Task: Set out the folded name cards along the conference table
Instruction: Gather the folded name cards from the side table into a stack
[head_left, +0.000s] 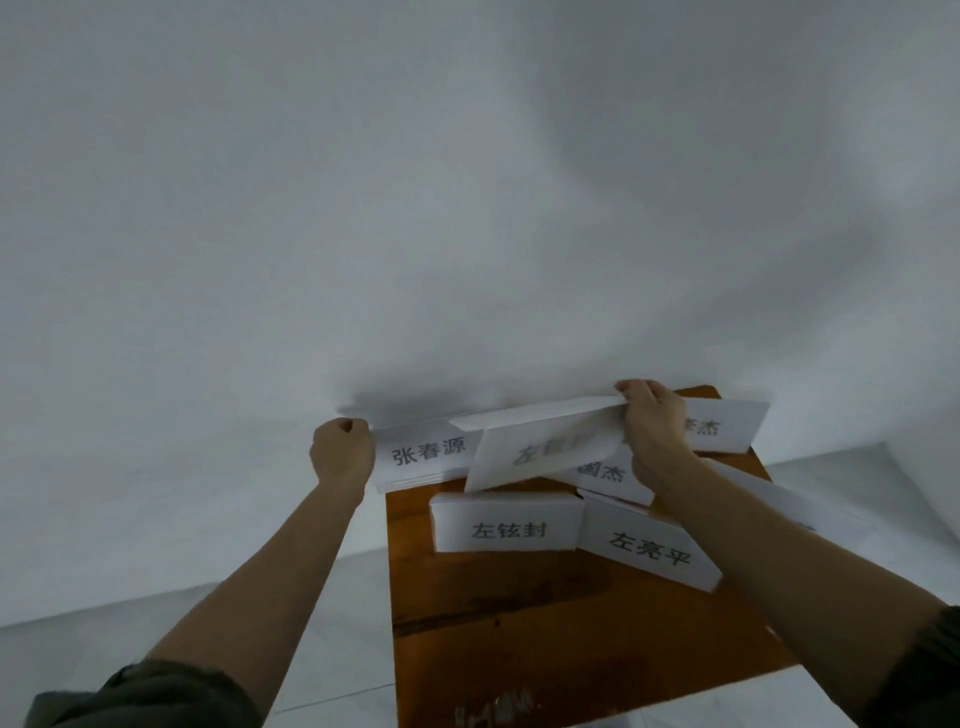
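Above wooden table (519, 623), right hand (655, 422) pinching blurred white folded card (540, 449), left hand (343, 451) clenched.

The lifted card (540, 452) is blurred, its print unreadable. The right hand (655, 426) hides part of the far card (727, 426) and the middle card (602, 473). The worktop (498, 623) is cut off at the bottom edge, as are both sleeves.
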